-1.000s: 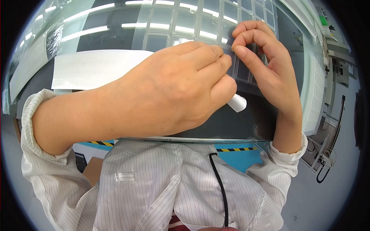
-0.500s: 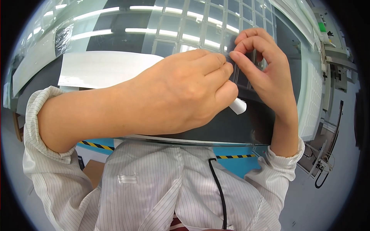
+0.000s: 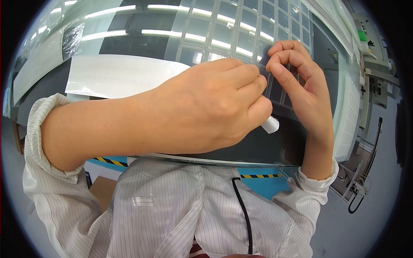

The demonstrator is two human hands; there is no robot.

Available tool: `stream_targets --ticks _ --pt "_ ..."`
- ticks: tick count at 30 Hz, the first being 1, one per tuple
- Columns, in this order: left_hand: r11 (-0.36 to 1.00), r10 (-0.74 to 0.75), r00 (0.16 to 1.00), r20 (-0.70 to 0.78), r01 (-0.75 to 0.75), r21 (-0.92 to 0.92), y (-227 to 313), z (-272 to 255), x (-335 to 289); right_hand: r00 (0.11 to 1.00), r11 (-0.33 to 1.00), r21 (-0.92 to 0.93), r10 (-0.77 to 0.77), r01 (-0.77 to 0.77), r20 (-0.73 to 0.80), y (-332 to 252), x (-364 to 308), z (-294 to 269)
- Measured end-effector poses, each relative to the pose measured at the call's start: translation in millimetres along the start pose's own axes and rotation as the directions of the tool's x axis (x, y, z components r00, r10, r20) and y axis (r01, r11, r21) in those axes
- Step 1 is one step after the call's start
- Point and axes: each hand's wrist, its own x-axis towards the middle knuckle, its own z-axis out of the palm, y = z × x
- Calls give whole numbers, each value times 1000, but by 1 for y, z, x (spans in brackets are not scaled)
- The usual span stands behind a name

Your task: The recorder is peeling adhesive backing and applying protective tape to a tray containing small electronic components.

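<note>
My left hand (image 3: 215,103) reaches across the middle of the table with its back up and its fingers curled closed. From under its little-finger side sticks the curled end of a white strip (image 3: 270,125); the rest is hidden in the hand. A long white sheet (image 3: 124,76) lies to the left and runs out of sight behind this hand. My right hand (image 3: 301,81) is raised just right of the left fingertips. Its thumb and fingers are bent together in a pinch, and I cannot make out anything between them.
Beyond my hands lies a clear plastic tray (image 3: 219,32) with a grid of rectangular pockets, reflecting the ceiling lights. A dark mat (image 3: 284,142) covers the near table. Another pale sheet (image 3: 38,69) and crinkled clear film (image 3: 72,41) are at far left. Equipment (image 3: 359,182) stands off right.
Both hands have shifted slightly right and toward me, the white strip's end moving along with the left. My right fingertips are a little farther from the left hand.
</note>
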Motion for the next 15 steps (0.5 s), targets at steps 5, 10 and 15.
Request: stream_targets --ticks 5,10,15 --pt "1000 -1 1000 13 1 2 -1 -2 0 997 989 -131 -76 72 -25 1 -1 2" --pt "1000 17 1000 4 -17 16 -4 -1 2 958 932 -274 -269 235 -93 17 4 13" --pt "1000 -3 1000 -30 2 -15 -4 -4 0 917 903 -353 -335 246 -216 12 10 18"
